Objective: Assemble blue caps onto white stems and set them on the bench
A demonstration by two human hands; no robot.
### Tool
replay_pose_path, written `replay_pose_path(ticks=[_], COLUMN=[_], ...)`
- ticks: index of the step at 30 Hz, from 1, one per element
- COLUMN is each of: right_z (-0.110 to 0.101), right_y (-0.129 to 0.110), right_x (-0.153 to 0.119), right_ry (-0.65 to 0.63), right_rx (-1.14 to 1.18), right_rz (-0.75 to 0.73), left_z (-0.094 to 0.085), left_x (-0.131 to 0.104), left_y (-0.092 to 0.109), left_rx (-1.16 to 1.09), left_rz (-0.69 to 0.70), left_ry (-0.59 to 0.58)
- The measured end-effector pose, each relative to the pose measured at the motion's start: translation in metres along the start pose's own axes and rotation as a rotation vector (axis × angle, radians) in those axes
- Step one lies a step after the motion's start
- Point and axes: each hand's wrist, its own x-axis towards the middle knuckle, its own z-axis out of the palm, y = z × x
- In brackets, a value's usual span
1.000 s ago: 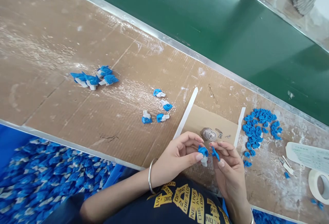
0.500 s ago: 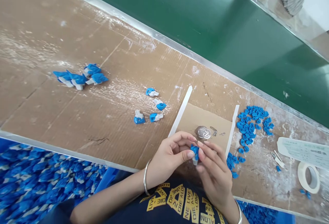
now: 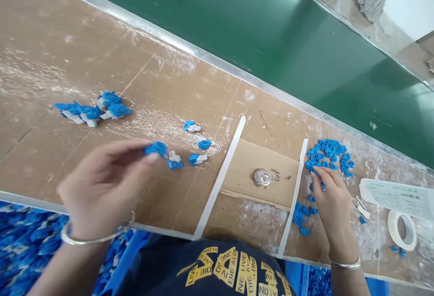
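My left hand (image 3: 108,183), a little blurred, pinches a blue plastic part (image 3: 156,148) between thumb and fingertips above the left side of the table. Just right of it lie several blue-and-white parts, one of them a standing-looking piece (image 3: 175,160). On the right, my right hand (image 3: 332,198) has thumb and forefinger closed on a small blue piece (image 3: 309,165) at the edge of a loose pile of small blue pieces (image 3: 327,145). Between my hands a small clear glossy container (image 3: 263,177) rests on a cardboard sheet (image 3: 233,183).
Farther left sits a cluster of blue-and-white parts (image 3: 90,111). White tape strips (image 3: 220,178) flank the cardboard. At right are a tape roll (image 3: 402,230), tweezers-like tool (image 3: 362,206) and printed label bottle (image 3: 396,196). A bin of parts (image 3: 27,246) stands below the table edge; a green surface (image 3: 237,20) lies beyond.
My hands have parted from the middle. The left went left with the blue part; the right went right to the small blue pieces and closed on one. The camera view shifted slightly.
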Motion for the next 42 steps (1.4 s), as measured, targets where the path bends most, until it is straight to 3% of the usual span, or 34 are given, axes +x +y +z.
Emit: replay_pose_path(ticks=[1,3,7,10,14,18,22,27,29,31,34,37,40,42], right_z=[0.005,0.014,0.02,0.018,0.013,0.017,0.021,0.022,0.022,0.022,0.017,0.003,-0.014,-0.022], right_y=[0.005,0.008,0.012,0.018,0.021,0.012,0.006,0.012,0.016,0.02,0.022,0.011,-0.014,-0.035], right_x=[-0.001,-0.003,-0.004,-0.004,-0.003,-0.001,0.003,0.002,0.001,0.0,0.002,0.008,0.015,0.02], right_ry=[-0.008,-0.007,-0.037,-0.08,-0.061,-0.011,0.045,0.015,-0.005,-0.043,-0.091,-0.121,-0.199,-0.269], right_rx=[-0.017,-0.038,-0.098,-0.084,-0.044,-0.033,0.031,0.057,0.088,0.13,0.186,0.267,0.42,0.532], right_rz=[-0.012,-0.046,-0.142,-0.23,-0.337,-0.225,-0.145,-0.155,-0.114,-0.059,-0.008,0.026,0.022,-0.045], left_z=[-0.005,-0.012,-0.017,-0.011,0.009,0.031,0.038,0.017,0.005,-0.006,-0.009,0.001,0.012,0.014], left_x=[0.013,0.036,0.061,0.063,0.066,0.079,0.086,0.069,0.055,0.039,0.008,-0.023,-0.045,-0.053], left_y=[-0.009,-0.027,-0.047,-0.043,-0.033,-0.034,-0.031,-0.012,-0.004,0.001,0.0,-0.009,-0.015,-0.012], left_rx=[0.183,0.472,0.711,0.712,0.571,0.487,0.48,0.399,0.338,0.285,0.131,0.112,0.37,0.527], left_rz=[0.058,0.144,0.304,0.402,0.56,0.656,0.606,0.433,0.425,0.427,0.429,0.573,0.824,0.92], left_ry=[0.088,0.125,-0.015,-0.123,-0.393,-0.633,-0.662,-0.432,-0.365,-0.398,-0.61,-0.73,-0.661,-0.631])
